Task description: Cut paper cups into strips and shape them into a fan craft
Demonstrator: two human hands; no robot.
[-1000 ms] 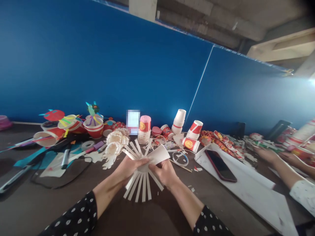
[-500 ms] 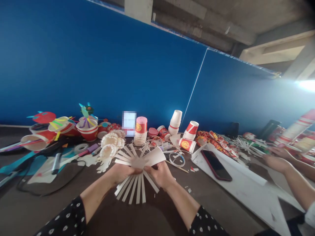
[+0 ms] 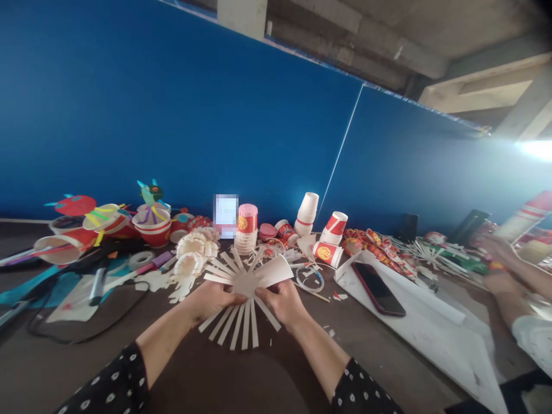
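Between my two hands is a white paper cup cut into strips [image 3: 245, 284], its strips splayed out around the round base. One wide part at the upper right is uncut and curved. My left hand [image 3: 215, 300] pinches the left side, thumb on the base and fingers hidden beneath. On the right side, my right hand [image 3: 280, 300] is closed on it with the thumb near the base's edge. Just beyond the hands stand a stack of paper cups with a pink top [image 3: 247, 229] and some frilled white cut cups [image 3: 192, 253].
A phone [image 3: 379, 288] lies on a white sheet [image 3: 431, 330] to the right. Further right are another person's blurred arms [image 3: 509, 287]. Decorated cups [image 3: 153, 227], a marker [image 3: 99, 286] and a tape roll [image 3: 141, 260] sit at left. A blue partition [image 3: 181, 115] rises behind.
The cut cup has turned slightly in my hands, its lower strips shifting a little. At right, the other person's arms have moved further right and away from the white strips.
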